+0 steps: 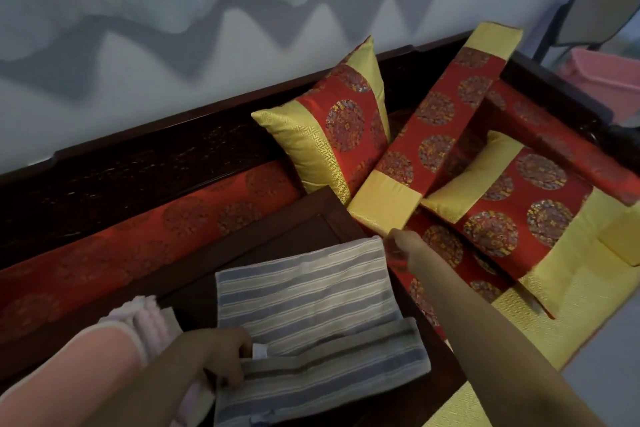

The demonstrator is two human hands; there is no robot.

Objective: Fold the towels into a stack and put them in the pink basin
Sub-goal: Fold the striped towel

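While left hand [221, 357] grips striped towel [304, 291], right hand [398, 248] blurred at far corner, grip unreadable, pink basin [609, 80] cropped

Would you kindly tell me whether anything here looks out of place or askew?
Yes: the long cushion lies diagonally, propped against the sofa backrest between the square pillow and the second pillow, so the pile looks jumbled. Nothing spilled or damaged shows.

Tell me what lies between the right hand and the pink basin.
In the head view, a red-and-yellow pillow and then the sofa's dark wooden armrest lie between the right hand and the pink basin. The stretch is not bare.
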